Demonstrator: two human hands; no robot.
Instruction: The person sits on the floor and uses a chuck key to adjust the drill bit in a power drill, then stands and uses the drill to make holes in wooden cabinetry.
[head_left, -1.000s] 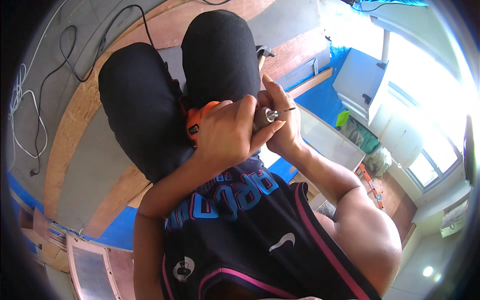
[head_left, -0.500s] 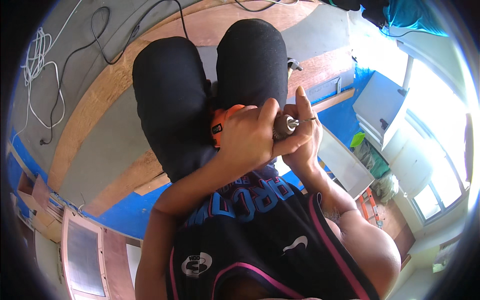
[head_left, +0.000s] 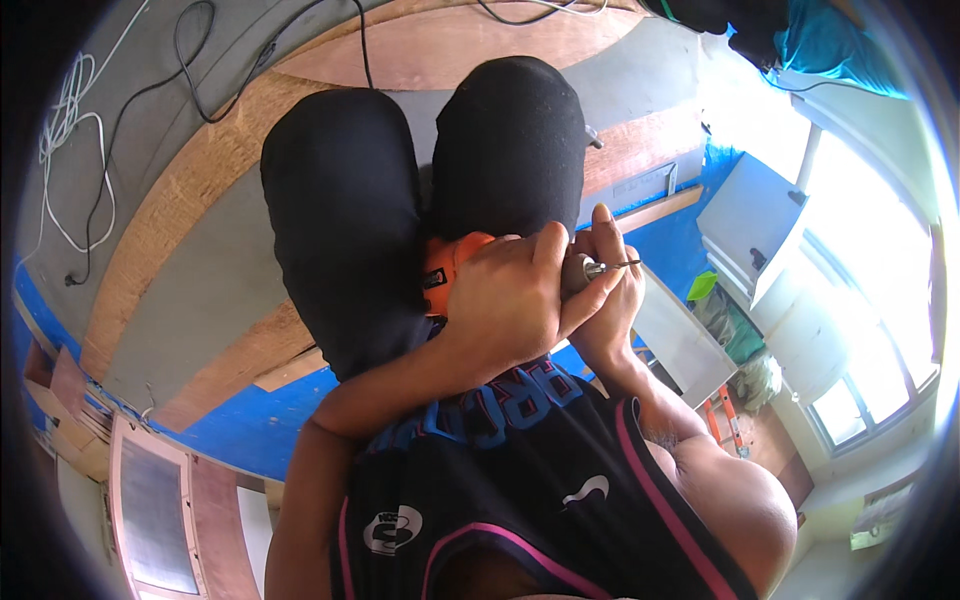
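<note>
One orange drill (head_left: 460, 254) is beside your black pants (head_left: 345, 220). Your left hand (head_left: 508, 300) has its fingers curled around it. Your right hand (head_left: 613, 312) is near the thin bit (head_left: 626, 263), but I cannot tell if its fingers pinch anything.

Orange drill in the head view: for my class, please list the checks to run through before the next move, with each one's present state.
1. Orange drill gripped by the left hand: ok.
2. Thin bit fitted in the chuck: ok, it sticks out.
3. Bit tightened: cannot tell.
4. Right hand well away from the bit: not ok, it is close beside it.
5. Trigger released: cannot tell, hidden.
6. Black cord's end away from both hands: ok.
</note>
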